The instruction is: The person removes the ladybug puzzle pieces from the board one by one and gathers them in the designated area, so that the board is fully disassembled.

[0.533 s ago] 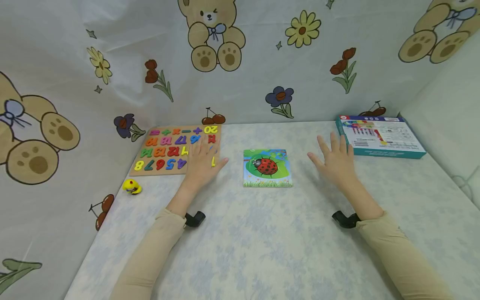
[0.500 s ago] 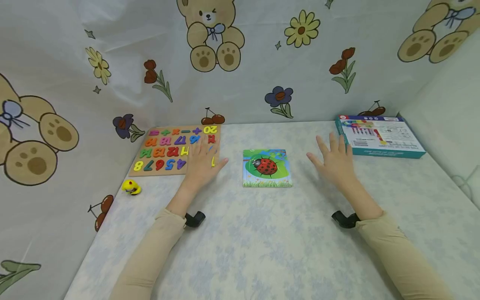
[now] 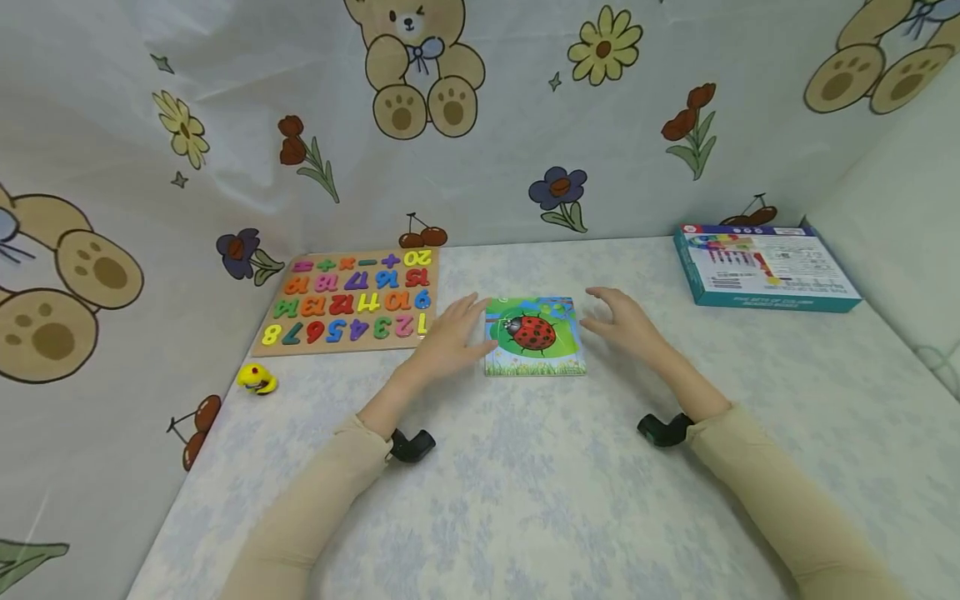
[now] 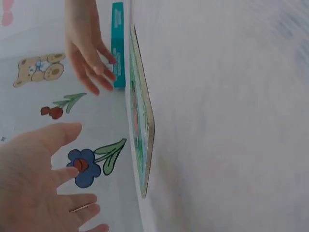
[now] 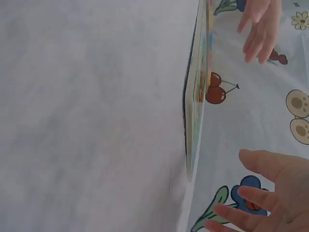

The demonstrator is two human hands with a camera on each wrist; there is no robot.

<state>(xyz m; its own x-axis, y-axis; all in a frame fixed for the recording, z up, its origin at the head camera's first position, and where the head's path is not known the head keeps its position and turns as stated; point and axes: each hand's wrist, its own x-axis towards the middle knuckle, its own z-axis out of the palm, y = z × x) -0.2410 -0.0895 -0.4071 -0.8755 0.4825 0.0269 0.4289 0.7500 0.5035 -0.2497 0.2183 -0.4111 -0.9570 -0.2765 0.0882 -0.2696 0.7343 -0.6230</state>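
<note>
A square ladybug puzzle board (image 3: 534,335) lies flat on the table between the two hands. My left hand (image 3: 448,340) is at its left edge, thumb and fingers spread apart around the near side of it. On the other side my right hand (image 3: 624,323) hovers just off the right edge, fingers pointing inward. Neither hand holds anything. From the left wrist view the board (image 4: 140,116) appears edge-on as a thin wooden slab, with the left hand (image 4: 43,179) above the table surface. The right wrist view likewise shows the right hand (image 5: 270,193) raised above the table.
A wooden number board (image 3: 337,343) with colourful numerals lies at the back left. Near its front corner sits a small yellow toy (image 3: 257,378). At the back right stands a flat teal-edged box (image 3: 772,271). A printed cloth (image 3: 480,192) hangs behind the table (image 3: 525,483).
Both hands have moved inward toward the ladybug board, the left one off the number board and the right one away from the teal box. The camera view has shifted slightly.
</note>
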